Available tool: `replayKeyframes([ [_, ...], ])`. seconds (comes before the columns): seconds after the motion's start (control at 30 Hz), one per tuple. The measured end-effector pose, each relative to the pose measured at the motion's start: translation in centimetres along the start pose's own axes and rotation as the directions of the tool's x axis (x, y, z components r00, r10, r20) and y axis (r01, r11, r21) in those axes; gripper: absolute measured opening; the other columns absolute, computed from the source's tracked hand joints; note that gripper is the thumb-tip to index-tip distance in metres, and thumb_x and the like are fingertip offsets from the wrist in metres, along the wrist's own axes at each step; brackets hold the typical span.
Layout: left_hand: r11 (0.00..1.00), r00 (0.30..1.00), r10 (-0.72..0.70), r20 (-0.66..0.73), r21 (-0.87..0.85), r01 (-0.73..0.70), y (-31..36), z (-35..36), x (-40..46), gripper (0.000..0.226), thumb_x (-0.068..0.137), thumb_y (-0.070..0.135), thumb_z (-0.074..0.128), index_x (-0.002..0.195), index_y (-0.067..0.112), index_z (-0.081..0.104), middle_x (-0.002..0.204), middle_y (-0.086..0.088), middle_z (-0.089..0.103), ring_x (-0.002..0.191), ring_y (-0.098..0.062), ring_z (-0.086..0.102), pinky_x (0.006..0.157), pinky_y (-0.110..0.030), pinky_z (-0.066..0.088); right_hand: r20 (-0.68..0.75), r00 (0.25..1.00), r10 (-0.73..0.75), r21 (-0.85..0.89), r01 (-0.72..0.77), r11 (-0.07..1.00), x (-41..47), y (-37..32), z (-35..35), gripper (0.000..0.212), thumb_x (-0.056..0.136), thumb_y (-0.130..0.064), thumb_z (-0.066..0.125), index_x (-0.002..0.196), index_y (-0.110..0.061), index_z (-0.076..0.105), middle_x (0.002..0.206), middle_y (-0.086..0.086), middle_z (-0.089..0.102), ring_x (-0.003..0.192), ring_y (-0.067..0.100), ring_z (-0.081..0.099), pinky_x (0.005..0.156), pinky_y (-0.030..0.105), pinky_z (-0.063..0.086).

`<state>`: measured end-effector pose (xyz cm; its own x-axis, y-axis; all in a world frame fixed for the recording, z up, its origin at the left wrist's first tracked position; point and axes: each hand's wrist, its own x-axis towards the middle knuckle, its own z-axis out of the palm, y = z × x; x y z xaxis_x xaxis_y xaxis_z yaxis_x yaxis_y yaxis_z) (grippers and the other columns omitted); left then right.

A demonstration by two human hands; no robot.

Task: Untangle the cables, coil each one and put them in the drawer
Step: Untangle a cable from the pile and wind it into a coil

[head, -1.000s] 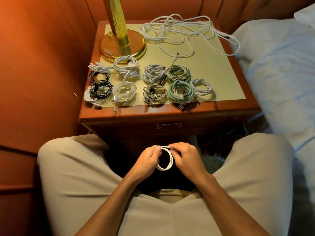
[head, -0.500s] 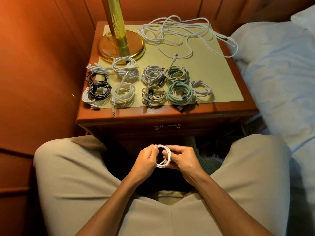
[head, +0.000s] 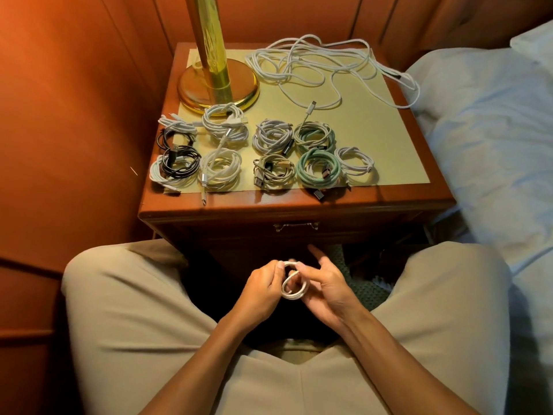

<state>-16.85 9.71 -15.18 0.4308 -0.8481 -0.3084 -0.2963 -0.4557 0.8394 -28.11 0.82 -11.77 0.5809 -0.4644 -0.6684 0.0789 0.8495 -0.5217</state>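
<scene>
We hold a small white cable coil [head: 292,284] over the lap, below the closed drawer [head: 296,232]. Left hand [head: 263,290] pinches its top loop; right hand [head: 324,283] cradles it, index finger extended. We judge it light, limp and springy: grip across all turns. No legible writing.

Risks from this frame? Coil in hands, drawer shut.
1. The small white coil is pinched by the left hand and right hand; loose loops may spring open.
2. The drawer is closed with both hands busy.
3. The loose white cables remain tangled; one hangs off the nightstand edge.
</scene>
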Motion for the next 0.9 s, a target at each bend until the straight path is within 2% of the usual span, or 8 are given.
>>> replayKeyframes([
  [0.1,0.973,1.000,-0.018,-0.005,-0.229,0.016,0.1,0.3,0.1,0.036,0.107,0.028,0.037,0.094,0.010,0.065,0.085,-0.005,0.065,0.076,-0.014,0.060,0.072,-0.035,0.047,0.003,1.000,0.025,0.245,-0.025,0.969,0.2,-0.5,-0.1,0.085,0.073,0.005,0.063,0.147,-0.025,0.034,0.119,0.028,0.061,0.100,0.032,0.064,0.070,0.036,0.059],
  [0.17,0.965,0.999,-0.030,-0.037,-0.261,0.019,0.0,0.3,0.1,0.038,0.107,0.027,0.036,0.097,0.004,0.065,0.090,-0.014,0.067,0.079,-0.025,0.062,0.073,-0.040,0.049,-0.009,1.000,0.019,0.232,-0.017,0.973,0.1,-0.5,0.1,0.073,0.076,0.006,0.063,0.141,-0.019,0.039,0.115,0.028,0.063,0.096,0.032,0.066,0.066,0.034,0.061],
  [0.33,0.951,0.988,-0.091,-0.122,-0.304,0.050,-0.2,-0.1,0.2,0.035,0.106,0.031,0.035,0.092,0.008,0.058,0.074,-0.013,0.065,0.063,-0.027,0.067,0.058,-0.039,0.054,-0.171,0.957,-0.233,-0.331,0.167,0.929,0.4,0.5,0.0,0.024,0.092,-0.018,0.067,0.111,-0.008,0.057,0.092,0.015,0.072,0.072,0.018,0.069,0.072,0.034,0.060],
  [0.43,0.999,0.959,-0.026,-0.281,0.012,0.030,-0.7,-0.2,0.1,0.036,0.105,0.034,0.034,0.080,0.017,0.052,0.065,-0.002,0.059,0.059,-0.023,0.060,0.059,-0.050,0.051,-0.185,0.930,-0.319,-0.570,0.163,0.805,0.0,0.8,-0.1,0.033,0.097,-0.037,0.059,0.083,-0.009,0.066,0.068,0.001,0.061,0.056,0.008,0.056,0.053,0.022,0.046],
  [0.57,0.949,0.950,0.105,-0.294,0.315,-0.008,-0.3,-0.1,-0.2,0.032,0.104,0.037,0.029,0.083,0.018,0.043,0.068,-0.003,0.061,0.067,-0.032,0.063,0.058,-0.044,0.047,0.058,0.998,-0.028,-0.428,0.050,0.903,-0.8,0.7,0.5,0.038,0.100,-0.035,0.053,0.082,-0.004,0.068,0.072,0.006,0.064,0.057,0.013,0.055,0.049,0.022,0.039],
  [0.67,0.936,0.946,0.141,-0.292,0.350,-0.032,-0.3,-0.2,-0.3,0.031,0.104,0.038,0.027,0.086,0.019,0.044,0.069,-0.001,0.061,0.069,-0.033,0.064,0.058,-0.043,0.047,0.116,0.990,0.081,-0.240,-0.051,0.970,-0.7,0.0,0.2,0.035,0.099,-0.024,0.052,0.067,-0.010,0.061,0.083,0.009,0.068,0.075,0.019,0.064,0.063,0.029,0.047],
  [0.77,0.951,0.933,0.153,-0.326,0.304,-0.049,-0.5,-0.6,-0.1,0.030,0.104,0.035,0.030,0.080,0.021,0.042,0.062,0.007,0.053,0.060,-0.027,0.060,0.053,-0.038,0.042,0.019,0.995,0.094,-0.167,-0.090,0.982,-0.2,-0.3,-0.2,0.036,0.092,-0.012,0.053,0.057,-0.010,0.059,0.079,0.014,0.064,0.080,0.023,0.068,0.071,0.034,0.053],
  [0.9,0.955,0.937,0.189,-0.294,0.278,-0.106,-0.4,-0.3,-0.3,0.031,0.104,0.035,0.030,0.079,0.021,0.044,0.058,0.006,0.049,0.051,-0.016,0.053,0.049,-0.040,0.043,-0.159,0.987,0.022,-0.081,-0.035,0.996,0.2,-0.4,-0.3,0.027,0.087,0.000,0.049,0.063,0.005,0.063,0.059,0.012,0.057,0.052,0.014,0.061,0.054,0.026,0.056],
])
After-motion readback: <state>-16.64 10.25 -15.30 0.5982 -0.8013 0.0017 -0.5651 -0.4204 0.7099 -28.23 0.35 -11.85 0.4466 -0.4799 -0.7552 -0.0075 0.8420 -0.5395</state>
